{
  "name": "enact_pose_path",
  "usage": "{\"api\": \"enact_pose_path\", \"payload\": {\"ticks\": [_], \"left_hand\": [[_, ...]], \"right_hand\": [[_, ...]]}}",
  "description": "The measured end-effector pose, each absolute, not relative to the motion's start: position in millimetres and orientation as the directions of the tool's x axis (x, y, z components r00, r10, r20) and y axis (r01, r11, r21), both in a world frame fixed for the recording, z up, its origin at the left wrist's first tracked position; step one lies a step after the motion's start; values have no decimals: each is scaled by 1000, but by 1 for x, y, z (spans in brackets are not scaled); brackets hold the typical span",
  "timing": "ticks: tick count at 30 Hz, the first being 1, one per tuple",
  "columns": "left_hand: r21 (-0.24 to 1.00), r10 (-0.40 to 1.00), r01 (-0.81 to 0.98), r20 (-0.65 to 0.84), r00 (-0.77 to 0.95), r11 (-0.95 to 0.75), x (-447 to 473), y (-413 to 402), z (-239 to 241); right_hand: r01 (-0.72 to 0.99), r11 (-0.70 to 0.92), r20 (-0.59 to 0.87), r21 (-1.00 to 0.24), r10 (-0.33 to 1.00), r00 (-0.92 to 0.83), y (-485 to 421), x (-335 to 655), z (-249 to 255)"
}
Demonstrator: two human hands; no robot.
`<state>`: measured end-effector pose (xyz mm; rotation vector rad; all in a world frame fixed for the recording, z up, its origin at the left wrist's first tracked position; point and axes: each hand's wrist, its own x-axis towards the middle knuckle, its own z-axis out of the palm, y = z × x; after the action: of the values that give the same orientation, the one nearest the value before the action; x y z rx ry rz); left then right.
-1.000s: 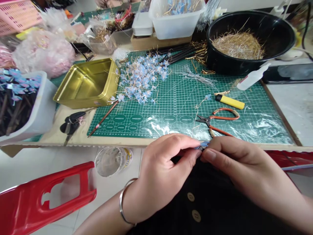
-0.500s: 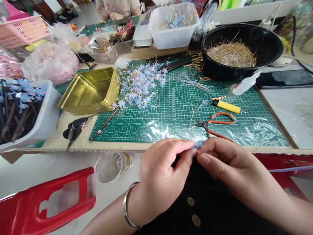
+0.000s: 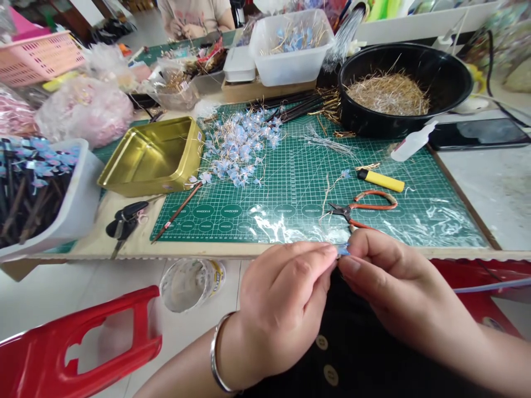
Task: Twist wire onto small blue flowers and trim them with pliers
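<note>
A small blue flower (image 3: pixel 342 249) is pinched between my two hands, just in front of the table's near edge. My left hand (image 3: pixel 290 298), with a silver bangle at the wrist, is closed on its left side, fingers bent over the thumb. From the right, my right hand (image 3: pixel 385 276) grips it between thumb and forefinger. Fingers cover most of the flower. Beyond my hands, orange-handled pliers (image 3: pixel 352 208) lie on the green cutting mat (image 3: pixel 286 221), beside a wired blue flower sprig (image 3: pixel 332 185). A pile of blue flowers on gold wires (image 3: pixel 240 143) lies farther back.
A gold tin (image 3: pixel 153 160) and a tub of dark stems (image 3: pixel 70 193) stand at left. At the back are a black basin (image 3: pixel 344 105) and a clear box (image 3: pixel 286 69). A yellow lighter (image 3: pixel 384 181) lies right. Another person's hands (image 3: pixel 186 29) show far off.
My left fingers have curled further over the thumb, covering more of the flower. The thin wire seen below it earlier is now hidden. The view has shifted slightly.
</note>
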<state>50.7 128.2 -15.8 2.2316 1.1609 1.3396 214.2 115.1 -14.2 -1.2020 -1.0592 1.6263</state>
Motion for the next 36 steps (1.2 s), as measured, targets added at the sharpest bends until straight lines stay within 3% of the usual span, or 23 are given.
{"api": "enact_pose_path", "payload": {"ticks": [21, 29, 32, 36], "left_hand": [[731, 821, 381, 537, 191, -567, 52, 122, -11], [636, 747, 402, 616, 251, -659, 51, 122, -7], [724, 812, 371, 546, 206, -581, 52, 123, -10], [880, 938, 325, 324, 127, -348, 52, 127, -11]], "right_hand": [[100, -57, -71, -993, 988, -140, 116, 215, -1], [228, 39, 13, -973, 993, -115, 116, 215, -1], [247, 43, 15, -968, 993, -116, 117, 214, 0], [350, 75, 16, -934, 986, -168, 117, 214, 1]]}}
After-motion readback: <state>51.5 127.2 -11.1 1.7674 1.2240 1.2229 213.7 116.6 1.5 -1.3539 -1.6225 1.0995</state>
